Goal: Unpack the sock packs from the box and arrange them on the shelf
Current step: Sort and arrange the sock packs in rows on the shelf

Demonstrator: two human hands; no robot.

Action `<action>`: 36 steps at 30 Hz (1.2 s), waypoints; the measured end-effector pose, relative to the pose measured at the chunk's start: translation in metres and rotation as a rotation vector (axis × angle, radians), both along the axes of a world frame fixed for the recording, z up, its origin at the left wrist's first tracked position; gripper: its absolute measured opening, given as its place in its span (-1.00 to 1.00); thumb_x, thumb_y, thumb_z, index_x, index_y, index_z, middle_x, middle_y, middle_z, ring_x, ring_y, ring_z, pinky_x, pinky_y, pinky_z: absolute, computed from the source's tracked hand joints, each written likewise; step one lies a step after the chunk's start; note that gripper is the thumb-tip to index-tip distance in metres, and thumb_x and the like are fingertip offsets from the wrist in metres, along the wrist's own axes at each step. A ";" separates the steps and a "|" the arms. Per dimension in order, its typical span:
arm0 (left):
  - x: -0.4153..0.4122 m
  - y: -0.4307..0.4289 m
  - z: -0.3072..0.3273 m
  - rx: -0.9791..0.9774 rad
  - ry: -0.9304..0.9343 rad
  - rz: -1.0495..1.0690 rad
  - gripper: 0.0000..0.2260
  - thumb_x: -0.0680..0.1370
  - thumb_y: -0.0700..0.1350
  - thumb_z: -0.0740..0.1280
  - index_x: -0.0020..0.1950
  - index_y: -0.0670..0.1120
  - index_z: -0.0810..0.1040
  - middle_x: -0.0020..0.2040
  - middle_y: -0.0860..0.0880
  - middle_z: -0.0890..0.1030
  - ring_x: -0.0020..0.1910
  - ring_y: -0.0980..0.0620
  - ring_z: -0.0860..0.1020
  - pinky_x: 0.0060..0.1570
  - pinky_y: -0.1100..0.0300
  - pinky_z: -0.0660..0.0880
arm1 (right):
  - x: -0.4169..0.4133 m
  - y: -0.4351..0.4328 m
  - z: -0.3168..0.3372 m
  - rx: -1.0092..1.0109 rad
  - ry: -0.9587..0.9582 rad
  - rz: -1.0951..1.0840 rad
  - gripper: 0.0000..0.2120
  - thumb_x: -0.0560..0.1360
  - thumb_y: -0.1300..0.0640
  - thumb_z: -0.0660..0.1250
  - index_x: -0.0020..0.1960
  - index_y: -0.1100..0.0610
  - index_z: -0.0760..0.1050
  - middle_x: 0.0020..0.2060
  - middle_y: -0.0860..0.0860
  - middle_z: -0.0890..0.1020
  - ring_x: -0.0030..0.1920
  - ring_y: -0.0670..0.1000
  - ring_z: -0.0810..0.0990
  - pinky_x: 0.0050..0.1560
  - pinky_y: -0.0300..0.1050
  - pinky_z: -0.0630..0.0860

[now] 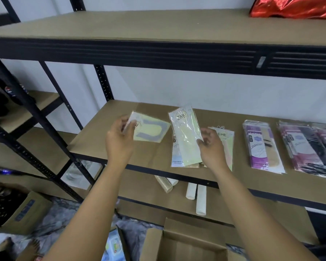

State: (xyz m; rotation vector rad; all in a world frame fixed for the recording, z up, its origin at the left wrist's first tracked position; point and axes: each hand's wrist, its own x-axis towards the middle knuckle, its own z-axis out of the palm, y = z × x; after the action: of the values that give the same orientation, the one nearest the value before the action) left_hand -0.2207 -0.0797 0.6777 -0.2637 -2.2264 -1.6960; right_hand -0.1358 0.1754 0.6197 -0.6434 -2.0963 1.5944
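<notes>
Your left hand (119, 140) pinches a yellow-and-grey sock pack (151, 131) by its corner. The fingers of your right hand (211, 147) grip a pale pack (185, 136) above the pale pile (227, 146) on the shelf (100, 134), probably to group like with like. The box (186, 243) sits open below.

"ENE" on held sock pack (185, 136), "ENE" on shelf pack (226, 140)

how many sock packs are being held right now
2. The left hand pinches a yellow-and-grey pack; the right hand holds a pale ENE pack by its lower edge. Both are above the shelf. A further pack stacked behind either could be hidden.
</notes>
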 end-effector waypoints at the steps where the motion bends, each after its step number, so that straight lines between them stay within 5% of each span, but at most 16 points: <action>1: 0.000 0.004 0.003 0.106 -0.023 -0.001 -0.89 0.63 -0.05 0.37 0.15 0.03 0.61 -0.02 0.07 0.71 -0.04 0.18 0.67 -0.08 0.32 0.54 | 0.001 0.003 0.001 -0.006 0.011 -0.007 -0.67 0.59 0.26 0.32 0.25 -0.08 0.45 0.16 -0.21 0.63 0.16 -0.14 0.62 0.16 -0.09 0.56; 4: -0.003 0.019 -0.001 0.287 -0.157 0.034 -0.91 0.64 -0.10 0.35 0.11 -0.07 0.60 -0.05 0.03 0.70 -0.15 0.27 0.65 -0.22 0.47 0.47 | 0.006 0.011 0.003 -0.022 0.052 -0.040 -0.69 0.60 0.29 0.32 0.24 -0.03 0.48 0.13 -0.24 0.62 0.12 -0.20 0.60 0.15 -0.13 0.55; 9: -0.016 0.029 -0.019 0.338 -0.306 -0.049 -0.93 0.62 -0.15 0.33 -0.03 -0.02 0.59 -0.13 0.09 0.65 -0.16 0.18 0.58 -0.02 0.24 0.44 | 0.015 0.027 0.004 -0.071 0.057 -0.058 -0.69 0.60 0.28 0.33 0.27 -0.01 0.52 0.14 -0.10 0.64 0.18 -0.01 0.62 0.08 -0.15 0.53; 14: -0.020 0.037 -0.006 0.156 -0.274 -0.191 -0.84 0.62 -0.20 0.31 0.00 0.06 0.60 -0.19 0.21 0.66 -0.25 0.35 0.59 -0.23 0.46 0.44 | 0.023 0.038 0.013 -0.081 0.045 -0.010 -0.72 0.61 0.20 0.38 0.28 -0.01 0.54 0.06 -0.17 0.61 0.06 -0.14 0.62 -0.17 -0.43 0.48; 20: -0.037 0.060 0.010 -0.147 -0.395 -0.490 -0.81 0.57 -0.14 0.42 0.15 0.04 0.64 0.09 -0.03 0.69 0.04 0.02 0.68 0.03 0.09 0.57 | 0.026 0.043 0.013 -0.129 -0.043 0.054 -0.72 0.55 0.10 0.48 0.25 0.05 0.61 0.09 -0.05 0.72 0.06 -0.03 0.71 0.13 -0.01 0.64; 23: -0.038 0.078 0.012 -0.168 -0.408 -0.562 -0.81 0.54 -0.15 0.46 0.15 -0.03 0.63 0.01 0.03 0.69 -0.07 0.10 0.67 -0.12 0.26 0.55 | 0.032 0.043 0.011 -0.161 -0.100 0.124 -0.82 0.59 0.15 0.43 0.17 0.07 0.56 0.05 -0.02 0.73 -0.01 0.00 0.73 0.08 0.04 0.66; 27: -0.041 0.095 0.008 -0.093 -0.472 -0.589 -0.81 0.52 -0.19 0.48 0.12 -0.06 0.64 -0.09 0.05 0.70 -0.17 0.13 0.67 -0.28 0.35 0.53 | 0.038 0.043 0.005 -0.276 -0.130 0.159 -0.82 0.61 0.18 0.40 0.18 0.11 0.49 0.07 0.08 0.73 0.04 0.12 0.73 0.11 0.14 0.66; 33: -0.032 0.101 -0.018 0.390 -0.723 -0.471 -0.78 0.60 -0.19 0.32 0.25 -0.16 0.50 -0.01 -0.13 0.64 -0.12 -0.11 0.63 -0.02 -0.04 0.61 | 0.036 0.050 -0.010 -0.467 -0.111 0.016 -0.71 0.56 0.22 0.45 0.25 0.18 0.50 0.08 0.14 0.73 0.08 0.18 0.72 0.21 0.30 0.60; 36: -0.016 0.099 -0.040 0.304 -0.799 -0.509 -0.71 0.57 -0.23 0.39 0.28 -0.19 0.49 -0.01 -0.15 0.69 -0.16 -0.15 0.67 0.04 -0.15 0.64 | 0.027 0.047 -0.013 -0.544 -0.091 -0.044 -0.71 0.56 0.24 0.44 0.26 0.21 0.49 0.06 0.12 0.74 0.09 0.16 0.73 0.21 0.30 0.60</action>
State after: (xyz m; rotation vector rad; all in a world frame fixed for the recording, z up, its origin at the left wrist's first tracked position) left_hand -0.2370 0.0190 0.6381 -0.0782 -2.4883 -2.7685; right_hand -0.1083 0.2220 0.6068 -0.9419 -1.6845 2.1615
